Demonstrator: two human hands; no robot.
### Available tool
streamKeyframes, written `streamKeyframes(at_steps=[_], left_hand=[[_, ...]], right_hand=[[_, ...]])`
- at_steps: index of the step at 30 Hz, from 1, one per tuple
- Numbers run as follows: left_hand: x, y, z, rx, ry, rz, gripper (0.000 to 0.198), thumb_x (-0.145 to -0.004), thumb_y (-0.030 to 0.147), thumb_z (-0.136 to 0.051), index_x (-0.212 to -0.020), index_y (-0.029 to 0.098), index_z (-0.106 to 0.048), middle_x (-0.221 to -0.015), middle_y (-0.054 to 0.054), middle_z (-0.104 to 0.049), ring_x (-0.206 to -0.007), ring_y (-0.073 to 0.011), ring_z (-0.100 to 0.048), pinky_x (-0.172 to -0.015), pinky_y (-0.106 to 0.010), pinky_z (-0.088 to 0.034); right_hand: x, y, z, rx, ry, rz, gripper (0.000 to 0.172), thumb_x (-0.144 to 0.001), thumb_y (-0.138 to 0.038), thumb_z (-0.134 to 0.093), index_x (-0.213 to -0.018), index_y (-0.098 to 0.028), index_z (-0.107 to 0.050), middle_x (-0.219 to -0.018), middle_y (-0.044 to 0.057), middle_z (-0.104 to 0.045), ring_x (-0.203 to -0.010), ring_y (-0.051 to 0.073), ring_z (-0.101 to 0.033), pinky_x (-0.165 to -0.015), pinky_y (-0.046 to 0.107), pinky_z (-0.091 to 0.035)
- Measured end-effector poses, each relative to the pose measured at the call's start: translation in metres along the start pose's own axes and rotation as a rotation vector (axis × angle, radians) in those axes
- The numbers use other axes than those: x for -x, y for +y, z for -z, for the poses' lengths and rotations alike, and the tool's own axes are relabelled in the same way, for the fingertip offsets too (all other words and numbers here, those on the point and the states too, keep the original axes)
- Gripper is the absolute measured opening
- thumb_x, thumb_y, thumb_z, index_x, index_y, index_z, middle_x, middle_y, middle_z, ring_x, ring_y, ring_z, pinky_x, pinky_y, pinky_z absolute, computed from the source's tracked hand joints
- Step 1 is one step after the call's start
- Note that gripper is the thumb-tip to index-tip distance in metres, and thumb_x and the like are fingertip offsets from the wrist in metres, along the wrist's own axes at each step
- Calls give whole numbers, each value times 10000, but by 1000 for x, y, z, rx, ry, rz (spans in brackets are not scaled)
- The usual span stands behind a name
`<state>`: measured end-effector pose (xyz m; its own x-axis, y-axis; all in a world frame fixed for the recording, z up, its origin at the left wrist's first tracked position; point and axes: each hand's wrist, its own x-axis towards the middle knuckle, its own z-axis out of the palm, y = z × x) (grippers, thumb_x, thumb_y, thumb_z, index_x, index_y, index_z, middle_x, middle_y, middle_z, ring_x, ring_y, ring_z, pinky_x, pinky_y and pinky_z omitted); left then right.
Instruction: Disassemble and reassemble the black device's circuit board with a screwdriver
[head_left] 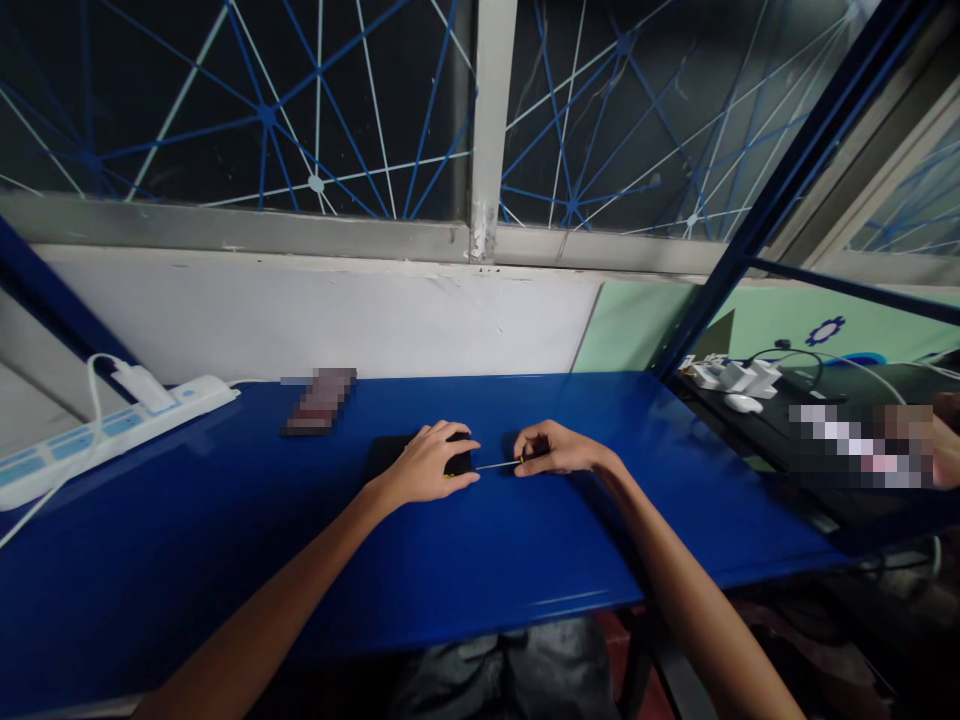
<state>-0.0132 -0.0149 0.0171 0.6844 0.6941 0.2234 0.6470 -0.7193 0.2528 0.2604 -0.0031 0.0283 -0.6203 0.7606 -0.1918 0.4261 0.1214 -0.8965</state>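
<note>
The slim tool (498,465), its metal shaft pointing left, is pinched between thumb and fingers of the right hand (541,455); its tip lies just beside the dark flat object (459,463), contact being uncertain. The left hand (435,462) spans that object, thumb and fingers apart; whether it grips firmly cannot be told. Good practice: steady the object against the bench (517,560), hold the shaft in line with the edge it faces, and keep the left fingertips off that line. Beyond the left hand lies a pixelated item (319,402); farther left, a power strip (112,430).
</note>
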Motion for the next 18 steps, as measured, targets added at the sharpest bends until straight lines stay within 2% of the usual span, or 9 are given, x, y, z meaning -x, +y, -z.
streamKeyframes(at_steps=[3, 7, 11, 18], left_hand=[[0, -1, -1, -3, -8, 4, 415, -868, 480, -609, -1228, 275, -624, -1295, -93, -551, -1149, -312, -518, -936, -484, -408], [1, -6, -5, 13, 20, -7, 407, -865, 488, -623, -1231, 309, -620, -1293, -78, -549, -1158, -308, -512, -946, -478, -403], [1, -8, -8, 10, 15, -10, 392, -866, 495, -626, -1218, 323, -627, -1281, -75, -552, -1152, -305, -516, -935, -476, -404], [0, -6, -6, 7, 0, -6, 402, -879, 490, -613, -1245, 324, -604, -1300, -75, -548, -1166, -304, -511, -935, -473, -403]], right_hand=[[-2, 2, -1, -22, 44, 45, 401, -593, -424, -846, -784, -133, -646, -635, -48, -545, -459, 40, -420, -405, 177, -313], [-2, 5, 0, -28, 22, 17, 408, -654, -497, -790, -727, -120, -654, -545, -42, -532, -392, 45, -403, -370, 189, -280], [-2, 7, 1, -43, -21, 16, 449, -707, -552, -731, -720, -106, -683, -550, -9, -578, -365, 49, -419, -351, 192, -277], [-1, 3, -3, -41, -47, -37, 523, -791, -600, -627, -704, -90, -702, -498, -7, -553, -336, 37, -383, -331, 183, -268]])
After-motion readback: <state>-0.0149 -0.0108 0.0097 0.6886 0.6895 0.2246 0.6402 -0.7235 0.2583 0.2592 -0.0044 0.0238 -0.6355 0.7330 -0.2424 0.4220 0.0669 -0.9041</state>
